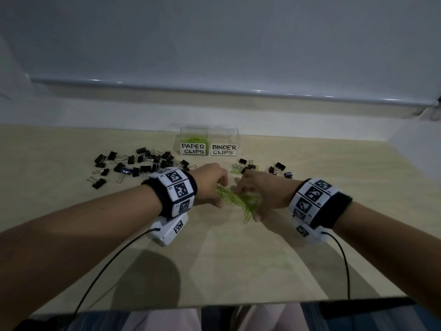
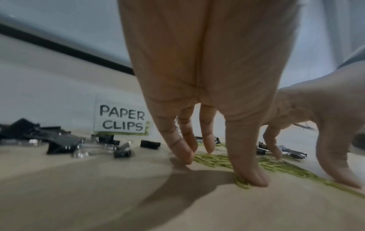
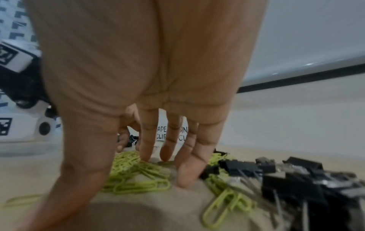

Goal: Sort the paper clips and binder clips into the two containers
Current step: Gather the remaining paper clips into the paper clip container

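Both hands down on green paper clips (image 1: 241,203) mid-bench, toward near edge. Left hand (image 1: 210,185) fingers extended, tips pressing bench surface and clips, nothing grasped; thumb (image 2: 250,168) planted on one clip. Right hand (image 1: 262,192) same: fingers (image 3: 147,140) straight, tips down among clips, raking rather than pinching. Black binder clips (image 1: 133,163) scattered toward far left of bench, smaller bunch (image 1: 262,167) toward far right, some mixed with green clips just beside right hand. Two clear containers at far edge centre: PAPER CLIPS container (image 1: 193,142) already holding some green clips, BINDER CLIPS container (image 1: 224,143) apparently empty. Paper clips likely light, thin, stiff wire, slippery flat on bench (image 1: 238,259), prone to tangling; best herded into pile then scooped between cupped fingers. Binder clips heavier, rigid; take by black body, not loose wire handles.
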`<state>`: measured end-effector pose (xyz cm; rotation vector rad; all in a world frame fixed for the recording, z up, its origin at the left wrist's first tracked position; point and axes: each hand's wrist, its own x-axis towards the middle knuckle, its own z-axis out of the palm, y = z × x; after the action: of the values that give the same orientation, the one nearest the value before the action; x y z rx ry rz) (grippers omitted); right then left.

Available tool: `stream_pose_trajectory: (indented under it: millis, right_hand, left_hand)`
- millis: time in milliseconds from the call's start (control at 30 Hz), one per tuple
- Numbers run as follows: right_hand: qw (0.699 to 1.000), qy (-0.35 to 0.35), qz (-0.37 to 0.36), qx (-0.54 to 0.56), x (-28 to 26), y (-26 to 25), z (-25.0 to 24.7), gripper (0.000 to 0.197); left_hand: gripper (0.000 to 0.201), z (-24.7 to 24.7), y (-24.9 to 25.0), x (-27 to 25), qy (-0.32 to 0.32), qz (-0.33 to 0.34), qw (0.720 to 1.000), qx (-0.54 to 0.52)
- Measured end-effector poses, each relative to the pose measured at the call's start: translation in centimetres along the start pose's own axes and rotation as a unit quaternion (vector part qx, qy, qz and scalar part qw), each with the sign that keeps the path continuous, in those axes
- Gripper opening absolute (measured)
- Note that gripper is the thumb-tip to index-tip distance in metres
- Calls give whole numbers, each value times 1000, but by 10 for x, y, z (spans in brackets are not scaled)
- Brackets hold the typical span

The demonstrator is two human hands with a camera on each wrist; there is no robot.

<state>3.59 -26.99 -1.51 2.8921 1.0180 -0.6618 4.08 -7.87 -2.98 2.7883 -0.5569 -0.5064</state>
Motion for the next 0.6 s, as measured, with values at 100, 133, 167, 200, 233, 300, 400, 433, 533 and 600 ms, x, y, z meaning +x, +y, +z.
stream_pose_trajectory:
  millis: [100, 133, 167, 200, 233, 300, 400, 433, 533, 600]
  right_hand:
    - [998, 41, 16, 45, 4, 0, 4, 51]
    - [997, 51, 16, 54, 6, -1, 4, 44]
    - [996, 58, 18, 64, 8, -1, 4, 38]
    - [995, 64, 20, 73, 9, -2, 5, 33]
    - [994, 68, 21, 77, 11, -3, 5, 29]
    - [994, 79, 20, 71, 14, -2, 6, 22]
    - [993, 90, 18, 72, 15, -1, 7, 17]
    - [992, 95, 19, 76, 15, 0, 7, 16]
    - [988, 117, 27, 97, 14, 3, 6, 16]
    - [981, 132, 37, 139, 14, 8, 4, 17]
  left_hand:
    - [42, 2, 6, 0, 13, 6, 999, -35]
    - [38, 3, 8, 1, 14, 4, 999, -44]
    - [35, 4, 9, 1, 12, 0, 999, -53]
    - [34, 4, 10, 1, 9, -4, 998, -59]
    - [33, 4, 11, 1, 6, -7, 998, -60]
    - [32, 4, 14, 1, -2, -10, 998, -57]
    - [30, 3, 16, 2, -12, -11, 998, -54]
    - [29, 4, 17, 2, -13, -10, 999, -51]
    - [24, 5, 18, 2, -7, -5, 999, -43]
    - [21, 6, 16, 1, -5, -1, 999, -42]
